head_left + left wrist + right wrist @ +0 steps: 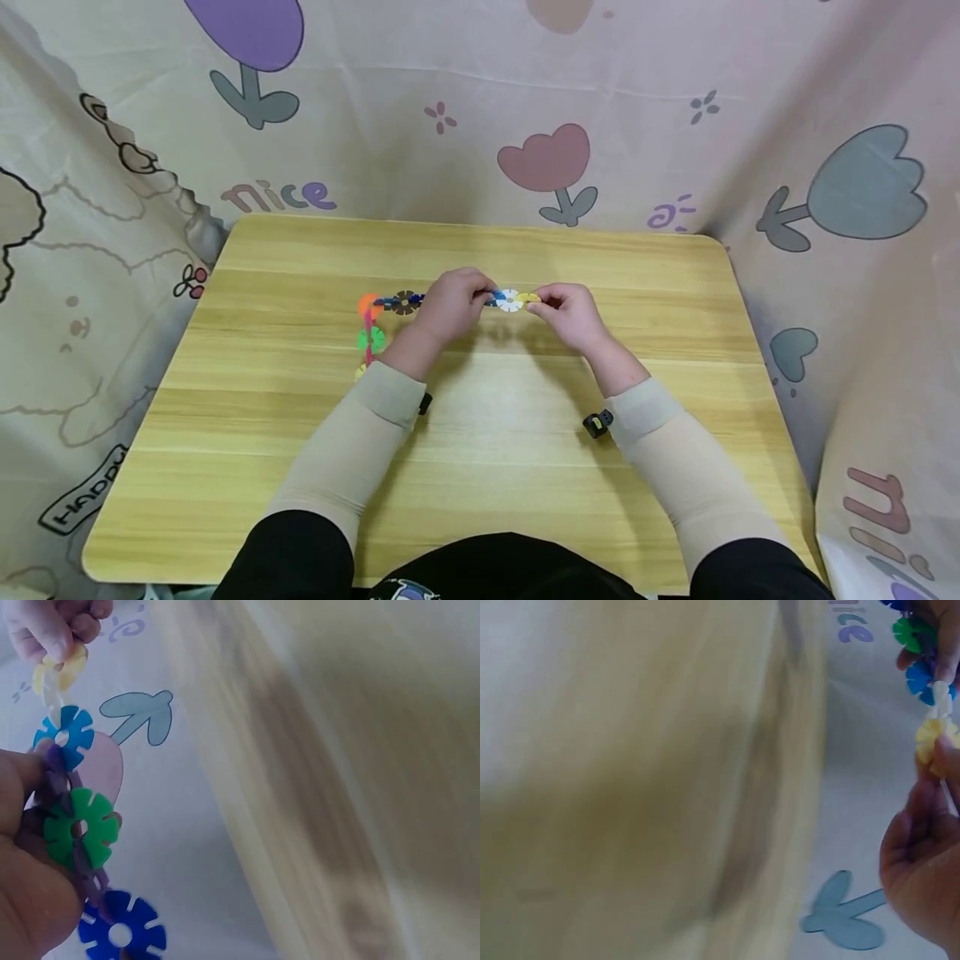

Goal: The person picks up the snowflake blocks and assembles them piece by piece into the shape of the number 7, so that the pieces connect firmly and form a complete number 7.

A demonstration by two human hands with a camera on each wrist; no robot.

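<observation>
A chain of notched plastic discs, slotted into one another, runs across the back half of the table. My right hand [573,317] pinches the yellow disc [932,736] at its right end. Beside that sits a white disc [510,301], joined to a light blue disc [77,735]. Further along, my left hand [453,305] grips the chain around purple discs, close to a green disc [94,825] and a dark blue disc [142,924]. An orange disc [367,306] marks a corner, where the chain turns toward me. Part of it is hidden behind the left hand and forearm.
The wooden table [510,467] carries the chain and stands against a patterned cloth [375,142] at the back and sides. Small black wrist devices [597,423] are on both wrists. Both forearms reach over the table from the front edge.
</observation>
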